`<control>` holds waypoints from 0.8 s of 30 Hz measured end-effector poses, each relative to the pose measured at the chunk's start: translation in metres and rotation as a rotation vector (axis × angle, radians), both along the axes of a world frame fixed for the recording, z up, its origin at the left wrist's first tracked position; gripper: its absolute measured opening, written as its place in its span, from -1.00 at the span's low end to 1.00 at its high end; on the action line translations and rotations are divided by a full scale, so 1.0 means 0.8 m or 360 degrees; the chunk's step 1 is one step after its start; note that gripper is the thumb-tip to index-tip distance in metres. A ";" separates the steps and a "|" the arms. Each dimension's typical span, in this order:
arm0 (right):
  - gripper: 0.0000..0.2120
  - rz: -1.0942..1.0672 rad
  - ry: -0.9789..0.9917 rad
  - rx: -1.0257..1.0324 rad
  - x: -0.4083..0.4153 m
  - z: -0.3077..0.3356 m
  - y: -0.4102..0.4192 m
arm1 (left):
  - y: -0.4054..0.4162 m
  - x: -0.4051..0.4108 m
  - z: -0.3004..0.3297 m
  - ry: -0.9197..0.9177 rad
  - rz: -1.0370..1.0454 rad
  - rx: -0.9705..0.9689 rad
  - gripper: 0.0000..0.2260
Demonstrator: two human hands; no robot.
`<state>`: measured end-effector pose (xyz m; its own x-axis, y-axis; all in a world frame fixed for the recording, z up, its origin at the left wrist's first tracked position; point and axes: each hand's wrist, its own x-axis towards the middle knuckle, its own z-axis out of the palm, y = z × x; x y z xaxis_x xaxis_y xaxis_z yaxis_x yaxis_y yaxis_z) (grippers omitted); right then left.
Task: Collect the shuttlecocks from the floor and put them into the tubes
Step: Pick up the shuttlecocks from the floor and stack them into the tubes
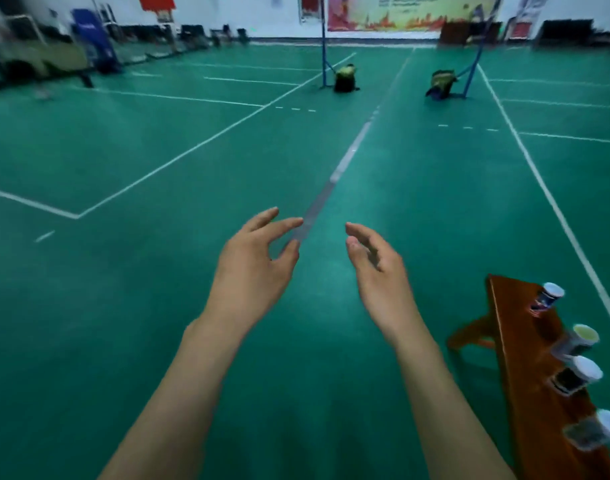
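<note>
Both forearms are stretched out over the green floor (158, 150), and nothing is held. On the left hand (253, 268) the fingers are spread and curled, thumb apart from the fingertips. On the right hand (379, 268) the fingers are loosely bent, palm turned inward, also empty. Between the two hands a grey seam (345, 157) is seen running away across the court. At the lower right a wooden bench (525, 358) is caught, and four tubes are lined up along its top: first tube (546, 299) at the far end, second tube (579, 341), third tube (579, 375), and fourth tube (598, 431) nearest. Their white mouths are tilted to the right. No shuttlecocks can be made out on the blurred floor. Far off, two bags are spotted by the net posts: left bag (345, 77), right bag (442, 84).
</note>
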<state>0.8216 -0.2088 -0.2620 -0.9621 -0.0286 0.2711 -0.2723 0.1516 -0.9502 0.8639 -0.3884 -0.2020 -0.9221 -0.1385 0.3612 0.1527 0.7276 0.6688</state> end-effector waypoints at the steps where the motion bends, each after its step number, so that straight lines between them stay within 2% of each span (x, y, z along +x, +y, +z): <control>1: -0.81 0.0085 -0.0006 0.0001 -0.020 -0.003 -0.029 | -0.029 -0.007 -0.005 -0.0011 0.0115 0.0022 -0.71; 6: -0.88 0.0419 -0.0046 0.0039 -0.112 -0.019 -0.137 | -0.133 -0.048 -0.036 -0.0078 0.0570 0.0063 -0.73; 9: -0.79 0.0571 -0.0044 0.0065 -0.170 -0.032 -0.196 | -0.186 -0.083 -0.055 -0.0118 0.0790 0.0070 -0.73; 12: -0.82 0.0811 -0.0029 0.0122 -0.231 -0.043 -0.257 | -0.228 -0.116 -0.063 -0.0135 0.1034 0.0096 -0.73; 16: -0.75 0.1110 0.0003 0.0264 -0.293 -0.038 -0.350 | -0.278 -0.147 -0.061 -0.0128 0.1339 0.0143 -0.74; 21: -0.97 0.1497 0.0059 0.0300 -0.304 -0.035 -0.472 | -0.342 -0.130 -0.066 -0.0148 0.1705 0.0227 -0.75; 24: -0.81 0.1596 0.0046 0.0283 -0.291 -0.037 -0.541 | -0.392 -0.106 -0.070 -0.0180 0.1912 0.0258 -0.76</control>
<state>0.5884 -0.6415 -0.2914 -0.4657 -0.8604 0.2068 -0.3737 -0.0206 -0.9273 0.7792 -0.7020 -0.2583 -0.2010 -0.9617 0.1862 -0.6257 0.2723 0.7310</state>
